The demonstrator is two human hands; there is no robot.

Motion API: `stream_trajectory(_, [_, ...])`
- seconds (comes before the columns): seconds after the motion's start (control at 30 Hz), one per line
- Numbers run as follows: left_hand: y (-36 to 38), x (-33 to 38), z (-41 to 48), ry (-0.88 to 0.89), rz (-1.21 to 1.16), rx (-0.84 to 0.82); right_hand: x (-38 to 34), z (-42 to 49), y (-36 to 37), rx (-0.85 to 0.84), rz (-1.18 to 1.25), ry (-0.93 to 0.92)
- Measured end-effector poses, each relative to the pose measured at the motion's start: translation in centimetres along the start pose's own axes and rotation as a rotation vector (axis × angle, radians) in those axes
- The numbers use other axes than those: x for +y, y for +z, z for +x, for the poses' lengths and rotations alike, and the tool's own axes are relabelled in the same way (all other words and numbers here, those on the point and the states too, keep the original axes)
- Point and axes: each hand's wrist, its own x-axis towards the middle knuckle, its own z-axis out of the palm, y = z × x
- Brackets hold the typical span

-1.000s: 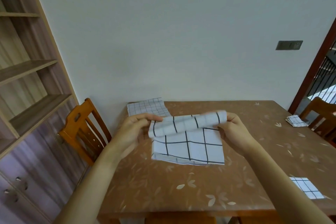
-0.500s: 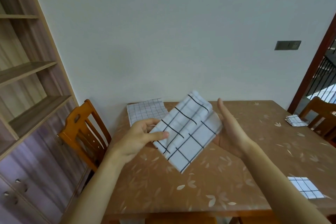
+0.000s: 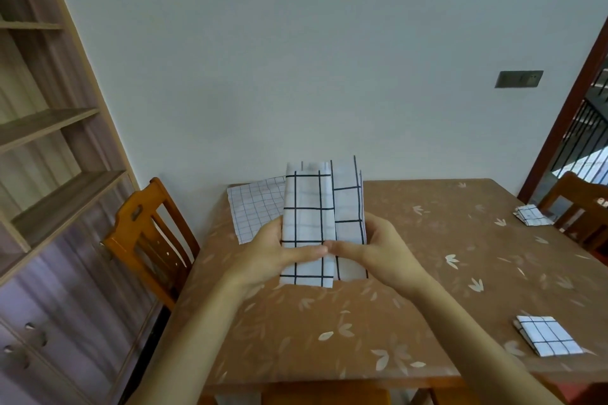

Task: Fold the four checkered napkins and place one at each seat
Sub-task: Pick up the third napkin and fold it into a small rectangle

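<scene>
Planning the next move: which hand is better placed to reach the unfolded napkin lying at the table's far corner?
Left, probably. The left hand is next to the unfolded napkin; the right hand lies beyond the held napkin, farther off.

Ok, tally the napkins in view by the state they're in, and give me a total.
Folded napkins lying on the table: 2
Flat napkin at the far left corner: 1
Half-folded napkin gripped by the left hand and right hand: 1
Total: 4
</scene>
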Motion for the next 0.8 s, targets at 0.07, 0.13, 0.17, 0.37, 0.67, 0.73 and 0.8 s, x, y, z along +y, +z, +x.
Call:
stream_trajectory(0.07, [0.1,-0.2,0.2,0.026,-0.004,0.056,0.0,0.1,0.4,0.058,0.019,-0.02])
stream_trajectory(0.13, [0.1,-0.6,0.4,0.046,-0.01,0.103,0.4,0.1,0.6,0.151,0.059,-0.001])
stream_trajectory(0.17, [0.1,-0.7,0.4,0.05,-0.017,0.133,0.6,0.1,0.7,0.192,0.059,0.003])
stream_trajectory(0.37, [0.8,-1.5,0.8,0.046,0.004,0.271,1.5,-1.0,1.7,0.18,-0.063,-0.119])
stream_trajectory(0.67, [1.9,-1.8,0.5,0.059,0.055,0.272,2.3,-1.3,3.8,0.218,-0.311,-0.274])
stream_trajectory(0.73, [2.1,-1.3,0.1,0.025,0.008,0.208,2.0,-1.7,4.3,0.107,-0.276,-0.289])
stream_trajectory(0.8, [1.9,-1.1,-0.2,-0.025,-0.095,0.137,1.9,-1.9,4.4,0.068,-0.24,-0.282])
